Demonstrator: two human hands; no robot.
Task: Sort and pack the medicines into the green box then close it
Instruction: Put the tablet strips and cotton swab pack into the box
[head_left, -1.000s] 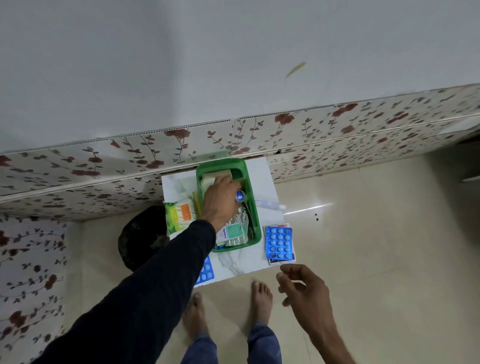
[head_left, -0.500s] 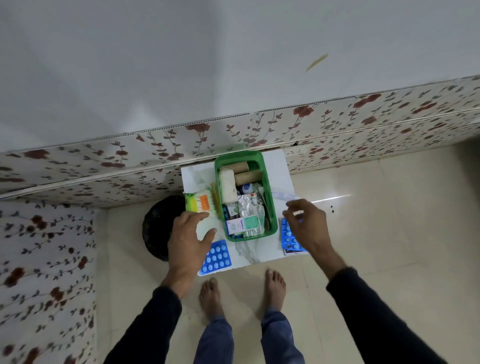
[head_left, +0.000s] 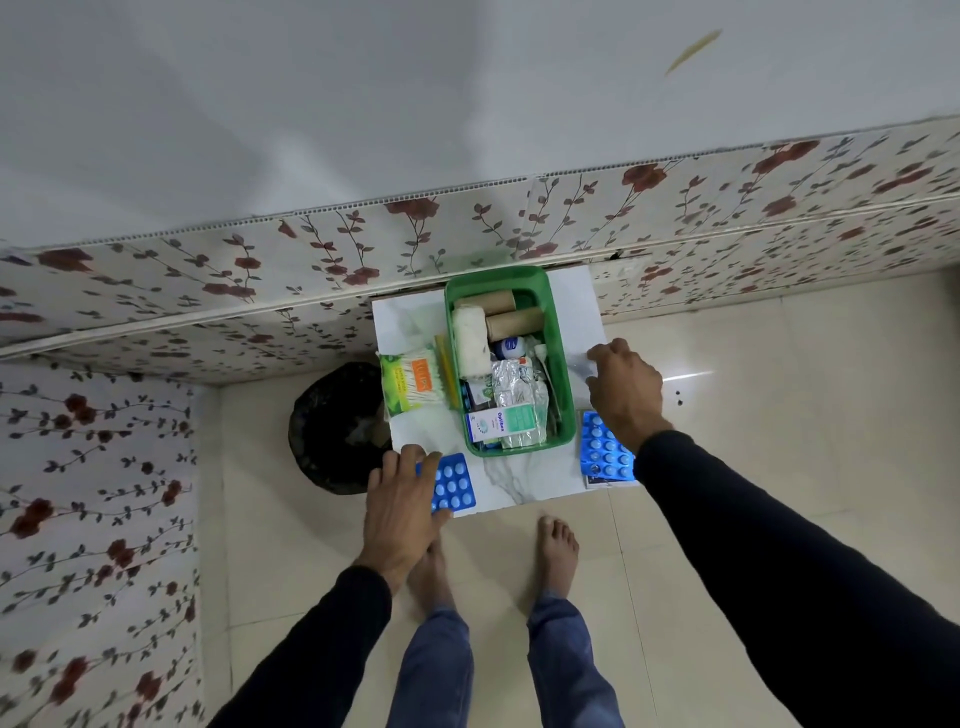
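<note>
A green box (head_left: 558, 332) stands open on a small white marble-top table (head_left: 524, 480), filled with bandage rolls, foil strips and a small Optihex carton (head_left: 501, 420). My left hand (head_left: 402, 512) lies spread over the left part of a blue blister pack (head_left: 453, 484) at the table's front left corner. My right hand (head_left: 626, 392) is curled to the right of the box, fingertips touching a clear packet (head_left: 581, 365); whether it grips it is unclear. Below that hand lies a second blue blister pack (head_left: 602, 453). A cotton bud pack (head_left: 410, 382) sits left of the box.
The table stands against a floral-patterned wall panel (head_left: 311, 270). A black bin (head_left: 337, 426) sits on the floor left of the table. My bare feet (head_left: 557, 551) stand on the beige tiled floor just in front of it.
My left hand left the box and came back to the front left blister pack. My right hand rose from near the floor to the packet right of the box.
</note>
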